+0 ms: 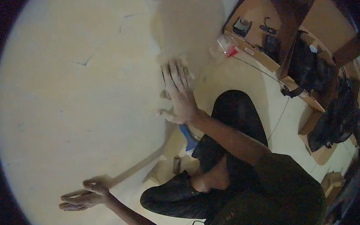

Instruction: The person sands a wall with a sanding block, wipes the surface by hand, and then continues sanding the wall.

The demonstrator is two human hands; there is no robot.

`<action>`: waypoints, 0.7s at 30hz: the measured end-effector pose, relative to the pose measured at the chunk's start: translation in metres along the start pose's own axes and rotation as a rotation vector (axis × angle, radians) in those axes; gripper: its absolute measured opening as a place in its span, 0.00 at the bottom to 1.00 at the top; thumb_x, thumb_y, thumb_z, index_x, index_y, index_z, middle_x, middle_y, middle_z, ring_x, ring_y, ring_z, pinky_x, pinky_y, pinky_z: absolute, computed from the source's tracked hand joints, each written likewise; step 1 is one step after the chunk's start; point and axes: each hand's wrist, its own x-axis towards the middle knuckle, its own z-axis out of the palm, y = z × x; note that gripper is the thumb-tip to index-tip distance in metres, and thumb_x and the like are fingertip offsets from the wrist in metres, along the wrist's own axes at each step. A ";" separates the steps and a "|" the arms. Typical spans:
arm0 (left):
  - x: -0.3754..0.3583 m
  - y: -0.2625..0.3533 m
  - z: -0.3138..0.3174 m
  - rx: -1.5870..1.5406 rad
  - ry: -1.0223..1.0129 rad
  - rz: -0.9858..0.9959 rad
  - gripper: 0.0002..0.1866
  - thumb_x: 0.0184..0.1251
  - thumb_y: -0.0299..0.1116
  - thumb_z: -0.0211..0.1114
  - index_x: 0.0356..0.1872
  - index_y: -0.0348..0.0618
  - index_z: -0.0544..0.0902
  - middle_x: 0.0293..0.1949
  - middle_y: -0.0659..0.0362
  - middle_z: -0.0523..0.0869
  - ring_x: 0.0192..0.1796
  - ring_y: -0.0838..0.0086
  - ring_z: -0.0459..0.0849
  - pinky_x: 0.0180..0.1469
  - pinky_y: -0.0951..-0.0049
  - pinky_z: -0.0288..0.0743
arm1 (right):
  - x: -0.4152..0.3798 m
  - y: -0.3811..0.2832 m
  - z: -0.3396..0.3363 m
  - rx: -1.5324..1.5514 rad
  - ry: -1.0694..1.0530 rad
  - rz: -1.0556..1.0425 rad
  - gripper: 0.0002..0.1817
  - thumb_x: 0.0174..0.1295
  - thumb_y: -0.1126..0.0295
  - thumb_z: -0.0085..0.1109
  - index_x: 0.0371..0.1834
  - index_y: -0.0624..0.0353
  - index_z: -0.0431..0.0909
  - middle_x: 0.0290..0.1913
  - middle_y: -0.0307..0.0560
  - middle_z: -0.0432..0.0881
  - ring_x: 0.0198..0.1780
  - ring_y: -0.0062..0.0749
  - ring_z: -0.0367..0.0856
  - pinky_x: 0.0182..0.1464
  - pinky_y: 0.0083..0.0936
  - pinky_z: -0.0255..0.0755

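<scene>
My right hand lies flat against the pale wall, fingers stretched upward and whitened with dust, thumb out to the left. A thin pale flat piece shows at the edge of its fingers, mostly covered by the hand. Lower left, my left hand is close to the wall with fingers extended and slightly apart, holding nothing. Its shadow falls on the wall beside it. Below the right wrist is a blue tool, partly hidden. A small brown cylinder is near my folded legs.
Opened cardboard boxes with dark items and black bags fill the right side. A red and clear plastic piece is beside the nearest box. My dark-clothed knees come close to the wall. A cable runs along the bottom.
</scene>
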 end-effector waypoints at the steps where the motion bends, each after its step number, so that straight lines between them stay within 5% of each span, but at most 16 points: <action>1: -0.001 -0.001 -0.001 -0.005 -0.010 0.014 0.44 0.77 0.63 0.46 0.79 0.38 0.55 0.81 0.40 0.48 0.84 0.50 0.42 0.78 0.43 0.43 | 0.002 0.005 0.000 -0.033 0.035 -0.013 0.66 0.50 0.34 0.68 0.83 0.63 0.44 0.83 0.67 0.40 0.83 0.69 0.34 0.80 0.63 0.31; 4: -0.011 0.000 0.009 -0.005 0.064 -0.074 0.45 0.75 0.68 0.44 0.78 0.39 0.61 0.79 0.43 0.57 0.82 0.49 0.51 0.77 0.45 0.49 | 0.009 0.007 -0.003 -0.081 0.062 -0.016 0.66 0.49 0.35 0.69 0.83 0.63 0.44 0.83 0.67 0.40 0.83 0.69 0.34 0.80 0.63 0.31; 9: -0.048 -0.049 0.029 -0.022 0.008 -0.014 0.38 0.81 0.59 0.45 0.76 0.35 0.63 0.76 0.45 0.65 0.76 0.52 0.60 0.74 0.60 0.57 | 0.003 0.003 -0.003 -0.022 0.046 -0.007 0.67 0.46 0.41 0.75 0.83 0.63 0.45 0.83 0.68 0.40 0.83 0.69 0.35 0.80 0.63 0.31; 14: -0.003 0.001 0.004 -0.019 -0.080 -0.088 0.44 0.77 0.65 0.44 0.80 0.39 0.56 0.81 0.42 0.47 0.84 0.51 0.42 0.79 0.45 0.43 | -0.006 0.009 0.012 0.005 0.063 -0.004 0.69 0.44 0.45 0.78 0.83 0.63 0.44 0.83 0.69 0.39 0.83 0.69 0.36 0.79 0.64 0.32; 19: -0.066 -0.075 0.033 -0.059 -0.122 -0.098 0.43 0.77 0.64 0.45 0.79 0.39 0.56 0.81 0.41 0.48 0.83 0.51 0.43 0.79 0.45 0.44 | 0.019 0.004 -0.001 -0.069 0.074 -0.039 0.67 0.47 0.37 0.72 0.83 0.63 0.45 0.83 0.69 0.39 0.82 0.72 0.37 0.79 0.66 0.33; 21: -0.024 -0.026 0.009 -0.019 -0.055 -0.040 0.43 0.77 0.64 0.46 0.79 0.39 0.56 0.81 0.41 0.49 0.83 0.51 0.44 0.79 0.44 0.44 | 0.021 0.001 0.003 -0.055 0.102 -0.037 0.67 0.48 0.34 0.69 0.83 0.63 0.46 0.83 0.70 0.39 0.82 0.73 0.35 0.78 0.67 0.33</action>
